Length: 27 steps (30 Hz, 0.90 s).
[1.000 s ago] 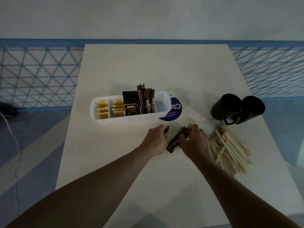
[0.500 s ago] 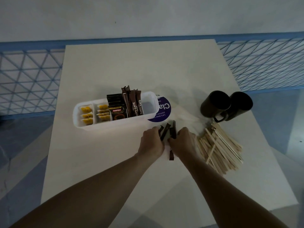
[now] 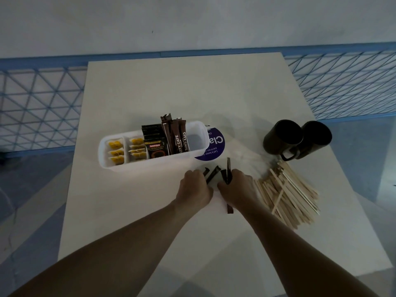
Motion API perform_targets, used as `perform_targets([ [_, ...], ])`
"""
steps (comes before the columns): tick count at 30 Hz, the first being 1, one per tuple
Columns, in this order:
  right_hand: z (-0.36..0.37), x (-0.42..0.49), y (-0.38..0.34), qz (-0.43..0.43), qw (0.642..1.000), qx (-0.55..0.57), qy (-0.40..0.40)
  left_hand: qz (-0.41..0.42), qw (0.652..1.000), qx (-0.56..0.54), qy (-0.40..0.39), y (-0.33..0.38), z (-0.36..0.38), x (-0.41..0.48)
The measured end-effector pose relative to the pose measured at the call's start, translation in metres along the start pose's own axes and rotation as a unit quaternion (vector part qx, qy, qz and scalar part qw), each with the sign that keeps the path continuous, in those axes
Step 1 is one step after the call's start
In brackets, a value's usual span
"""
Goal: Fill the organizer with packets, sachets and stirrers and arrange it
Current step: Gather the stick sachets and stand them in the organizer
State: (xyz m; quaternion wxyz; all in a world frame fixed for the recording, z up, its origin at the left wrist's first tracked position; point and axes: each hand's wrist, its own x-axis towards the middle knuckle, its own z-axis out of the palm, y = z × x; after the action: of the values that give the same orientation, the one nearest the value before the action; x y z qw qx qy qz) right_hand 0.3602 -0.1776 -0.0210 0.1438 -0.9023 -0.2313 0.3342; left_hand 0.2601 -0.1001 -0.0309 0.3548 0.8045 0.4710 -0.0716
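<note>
A white plastic organizer point(image 3: 150, 162) stands on the table, holding yellow sachets point(image 3: 116, 152) at its left, black Kopiko packets point(image 3: 156, 146) in the middle and brown City Cafe sticks point(image 3: 179, 139); its right end is bare. In front of it my left hand point(image 3: 194, 187) and my right hand point(image 3: 237, 188) both grip several brown stick sachets point(image 3: 214, 175), whose ends fan out above my fingers. One end pokes out under my right wrist. A loose pile of wooden stirrers point(image 3: 287, 194) lies just right of my right hand.
Two black mugs point(image 3: 296, 139) lie on their sides at the right, above the stirrers. A round purple label point(image 3: 212, 150) on clear wrapping lies beside the organizer's right end. The table's right edge runs close to the mugs. A blue mesh fence stands behind the table.
My hands have come closer together and gathered the brown sticks into a more upright bunch. The camera view has shifted, so the organizer sits further left in frame.
</note>
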Motion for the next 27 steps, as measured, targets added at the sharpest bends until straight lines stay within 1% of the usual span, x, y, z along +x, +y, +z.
perform_targets([
  [4,-0.002,-0.001,-0.004,0.005,0.999,0.037,-0.007,0.005,1.000,-0.025,-0.003,0.001,-0.006,-0.002],
  [8,-0.005,0.001,-0.009,0.011,0.998,0.069,0.007,0.026,0.998,-0.055,-0.035,0.005,-0.019,-0.001],
  [10,-0.008,0.000,-0.015,-0.007,0.997,0.076,0.016,0.044,0.995,-0.074,-0.042,0.008,-0.029,-0.001],
  [12,-0.013,-0.002,-0.023,-0.045,0.996,0.071,0.030,0.062,0.992,-0.103,-0.034,0.011,-0.041,-0.001],
  [14,-0.019,-0.005,-0.035,-0.083,0.992,0.086,0.037,0.073,0.988,-0.133,-0.018,0.013,-0.056,-0.001],
  [17,-0.027,-0.005,-0.058,-0.121,0.984,0.123,0.047,0.086,0.983,-0.159,0.025,0.013,-0.082,0.002],
  [20,-0.032,0.000,-0.083,-0.151,0.974,0.160,0.055,0.075,0.975,-0.200,0.064,0.011,-0.106,0.009],
  [24,-0.033,0.007,-0.111,-0.185,0.961,0.191,0.072,0.049,0.948,-0.290,0.119,0.002,-0.126,0.020],
  [27,-0.033,0.013,-0.127,-0.211,0.956,0.179,0.093,0.045,0.926,-0.335,0.166,-0.004,-0.129,0.024],
])
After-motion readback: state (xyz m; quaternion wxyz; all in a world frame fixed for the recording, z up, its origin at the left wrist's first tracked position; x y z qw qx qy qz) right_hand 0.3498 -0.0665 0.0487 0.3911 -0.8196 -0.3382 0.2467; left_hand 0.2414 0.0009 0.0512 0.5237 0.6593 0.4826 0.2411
